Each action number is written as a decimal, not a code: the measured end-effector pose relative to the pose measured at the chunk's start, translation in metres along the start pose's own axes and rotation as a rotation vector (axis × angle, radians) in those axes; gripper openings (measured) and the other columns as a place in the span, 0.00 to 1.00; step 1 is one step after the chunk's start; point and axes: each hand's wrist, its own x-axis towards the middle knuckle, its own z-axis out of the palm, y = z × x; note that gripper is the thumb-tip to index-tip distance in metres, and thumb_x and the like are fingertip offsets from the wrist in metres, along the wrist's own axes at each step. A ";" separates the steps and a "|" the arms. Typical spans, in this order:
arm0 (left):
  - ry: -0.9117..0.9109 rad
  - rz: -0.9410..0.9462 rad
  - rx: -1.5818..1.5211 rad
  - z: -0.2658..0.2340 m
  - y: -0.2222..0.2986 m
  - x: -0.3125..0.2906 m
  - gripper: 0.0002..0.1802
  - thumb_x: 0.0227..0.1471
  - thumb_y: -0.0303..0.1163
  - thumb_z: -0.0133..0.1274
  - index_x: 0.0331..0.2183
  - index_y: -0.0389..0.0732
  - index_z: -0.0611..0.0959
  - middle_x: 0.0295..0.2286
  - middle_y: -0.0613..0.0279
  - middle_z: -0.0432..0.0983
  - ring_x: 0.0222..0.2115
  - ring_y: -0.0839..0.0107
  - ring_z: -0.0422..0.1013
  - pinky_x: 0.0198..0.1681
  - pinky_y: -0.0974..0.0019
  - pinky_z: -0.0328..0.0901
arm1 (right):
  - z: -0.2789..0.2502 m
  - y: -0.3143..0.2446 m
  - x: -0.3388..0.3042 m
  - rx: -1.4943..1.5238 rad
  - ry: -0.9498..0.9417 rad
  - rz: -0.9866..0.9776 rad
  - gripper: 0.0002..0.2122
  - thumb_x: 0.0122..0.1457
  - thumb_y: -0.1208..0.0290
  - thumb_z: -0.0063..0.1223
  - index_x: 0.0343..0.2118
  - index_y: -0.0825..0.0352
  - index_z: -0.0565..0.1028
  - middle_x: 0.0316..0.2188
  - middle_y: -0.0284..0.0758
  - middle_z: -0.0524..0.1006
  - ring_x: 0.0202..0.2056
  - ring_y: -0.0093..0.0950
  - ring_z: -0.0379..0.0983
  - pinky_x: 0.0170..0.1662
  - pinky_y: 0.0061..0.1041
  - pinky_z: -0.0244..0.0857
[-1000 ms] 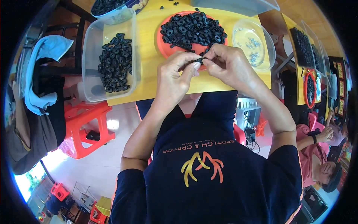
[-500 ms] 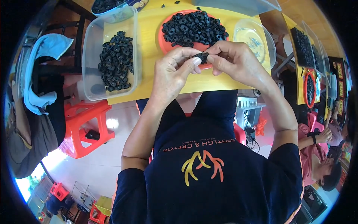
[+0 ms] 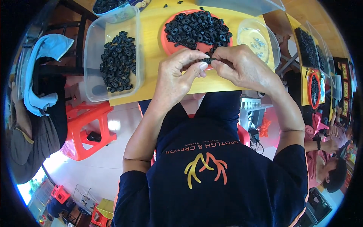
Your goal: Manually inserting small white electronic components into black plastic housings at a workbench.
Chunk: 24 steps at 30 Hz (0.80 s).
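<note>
The head view has a small black part (image 3: 207,60) right at the fingertips, held between the two hands just above the near edge of the plate. It looks light and moulded, probably stiff plastic: unlikely to break under a firm pinch, but small and contoured enough to twist or slip out. Its two opposite ends seem the best places to take hold, thumb below and forefinger above, leaving the middle free.

The left hand (image 3: 172,77) pinches the near-left end, thumb and forefinger pressed together on it, the other fingers curled behind. The right hand (image 3: 245,68) closes thumb and forefinger on the other end, its remaining fingers folded under. Neither hand is spread, and the tips of the two hands almost meet. They cover much of the part, so whether a second tiny piece sits between them cannot be told.

Just beyond the fingers lies the orange-red plate (image 3: 179,48), with a pile of black pieces (image 3: 198,28) heaped toward its far side. Beneath it is the yellow tabletop (image 3: 151,77). Farther out, right of the fingers and a little beyond, stands a round clear tub (image 3: 245,37) with tiny shiny pieces (image 3: 259,42) scattered inside. Well to their left is a rectangular clear bin (image 3: 90,64), partly filled with black assemblies (image 3: 118,62). Farthest off, well to the right of the fingers, a person in pink (image 3: 313,166) sits near another table.
</note>
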 end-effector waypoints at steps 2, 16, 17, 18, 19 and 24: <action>-0.020 -0.012 -0.025 0.000 -0.001 0.000 0.06 0.53 0.19 0.54 0.35 0.30 0.81 0.28 0.61 0.76 0.27 0.76 0.76 0.31 0.72 0.70 | -0.001 -0.001 0.000 -0.019 -0.018 -0.008 0.11 0.56 0.67 0.47 0.30 0.73 0.72 0.21 0.52 0.72 0.27 0.52 0.70 0.32 0.44 0.64; 0.027 0.009 0.088 -0.002 -0.007 0.003 0.07 0.51 0.17 0.54 0.35 0.29 0.81 0.27 0.60 0.76 0.27 0.75 0.76 0.31 0.72 0.70 | 0.012 0.002 0.005 -0.148 -0.006 -0.005 0.10 0.57 0.69 0.47 0.29 0.73 0.71 0.22 0.50 0.73 0.28 0.51 0.71 0.33 0.45 0.64; 0.030 0.021 0.134 -0.002 -0.008 0.003 0.07 0.51 0.16 0.54 0.35 0.29 0.81 0.27 0.59 0.76 0.27 0.75 0.75 0.31 0.72 0.70 | 0.014 0.003 0.006 -0.162 -0.017 -0.003 0.09 0.57 0.71 0.48 0.29 0.73 0.70 0.22 0.50 0.72 0.27 0.51 0.70 0.32 0.44 0.63; 0.031 0.020 0.134 -0.003 -0.010 0.004 0.07 0.51 0.16 0.54 0.35 0.29 0.81 0.27 0.59 0.76 0.27 0.75 0.75 0.31 0.72 0.70 | 0.015 0.004 0.007 -0.162 -0.017 -0.004 0.09 0.57 0.71 0.48 0.29 0.73 0.70 0.22 0.50 0.72 0.27 0.51 0.70 0.32 0.44 0.63; 0.025 0.028 0.159 -0.004 -0.014 0.005 0.07 0.51 0.16 0.54 0.35 0.29 0.81 0.27 0.60 0.76 0.27 0.76 0.75 0.31 0.72 0.70 | 0.017 0.004 0.008 -0.181 -0.014 -0.008 0.09 0.57 0.71 0.47 0.29 0.73 0.70 0.23 0.51 0.72 0.27 0.51 0.70 0.32 0.44 0.63; -0.030 -0.064 -0.004 -0.007 -0.017 0.010 0.07 0.52 0.17 0.53 0.36 0.30 0.81 0.27 0.61 0.78 0.27 0.77 0.74 0.31 0.72 0.70 | 0.009 0.015 0.016 -0.116 -0.081 -0.100 0.10 0.57 0.69 0.45 0.28 0.73 0.72 0.20 0.52 0.72 0.26 0.51 0.72 0.31 0.43 0.66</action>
